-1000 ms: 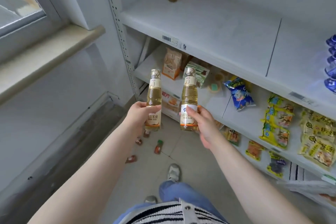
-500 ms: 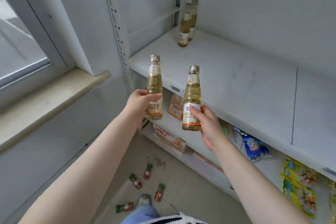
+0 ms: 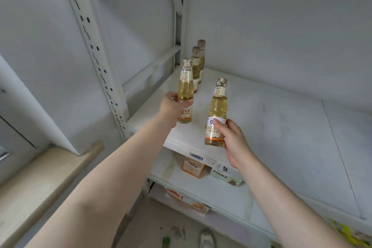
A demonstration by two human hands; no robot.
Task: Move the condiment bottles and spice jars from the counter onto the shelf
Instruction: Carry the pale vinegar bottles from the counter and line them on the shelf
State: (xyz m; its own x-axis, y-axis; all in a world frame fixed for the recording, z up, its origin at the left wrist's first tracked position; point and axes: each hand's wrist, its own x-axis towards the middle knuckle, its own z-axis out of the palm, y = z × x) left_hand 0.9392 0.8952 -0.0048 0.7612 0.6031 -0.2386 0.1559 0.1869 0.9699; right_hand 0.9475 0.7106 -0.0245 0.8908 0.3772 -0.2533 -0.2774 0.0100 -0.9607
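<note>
The left hand (image 3: 171, 106) holds one pale vinegar bottle (image 3: 185, 94) upright over the white shelf (image 3: 281, 127), its grip wrapped round the middle. The right hand (image 3: 233, 141) grips a second bottle (image 3: 216, 115), tilted slightly, above the shelf's front edge. Two matching bottles (image 3: 198, 66) stand in the back corner.

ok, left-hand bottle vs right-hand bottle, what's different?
The left-hand bottle is upright; the right-hand bottle tilts. The left hand grips the left-hand bottle mid-body, above its label; the right hand holds the right-hand bottle low, fingers over the label. Both: same pale yellow liquid, same label design.
</note>
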